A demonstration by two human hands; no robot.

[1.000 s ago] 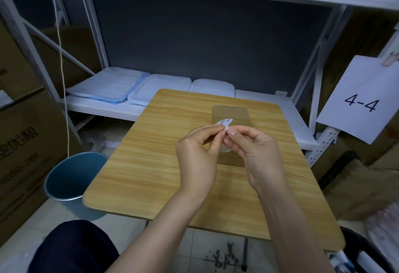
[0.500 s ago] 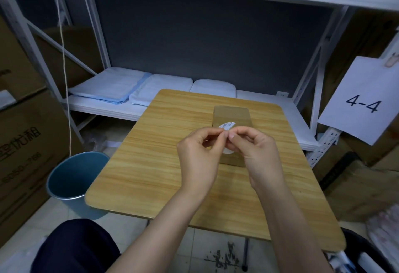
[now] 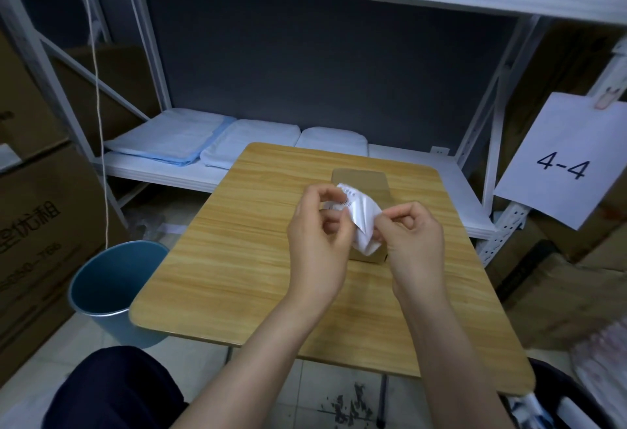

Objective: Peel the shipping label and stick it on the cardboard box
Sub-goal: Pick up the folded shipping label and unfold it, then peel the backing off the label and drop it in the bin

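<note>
Both hands up over the far half of the desk [image 3: 237, 259], label mid-peel: left hand [image 3: 317, 242] fingers pinched on the printed end of the shipping label [image 3: 361, 214], right hand [image 3: 412, 242] fingers pinched on its right edge, sheet bowed and twisted between them. Label is in the air, just above the cardboard box [image 3: 359, 179], which sits flat on the desk toward the far edge, partly hidden by the hands. Looks like the backing is splitting off near the lower white flap, but it's too blurred to say for sure.
</note>
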